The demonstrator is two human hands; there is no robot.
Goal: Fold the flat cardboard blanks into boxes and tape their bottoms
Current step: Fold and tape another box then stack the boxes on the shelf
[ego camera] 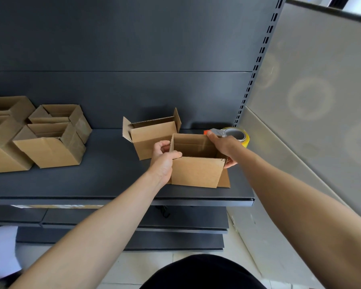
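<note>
Fingers [162, 145] of left hand [165, 163] and right hand [225, 146] gripped opposite box [196, 173] walls, apparently holding it square on shelf [92, 181].

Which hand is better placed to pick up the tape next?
Right. The tape sits just behind the right hand, which holds the box by its right wall. The left hand grips the left corner, with the box between it and the tape.

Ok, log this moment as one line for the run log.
step: open cardboard box held on shelf | left hand: grips left wall | right hand: grips right wall | tape dispenser: behind right hand
</note>
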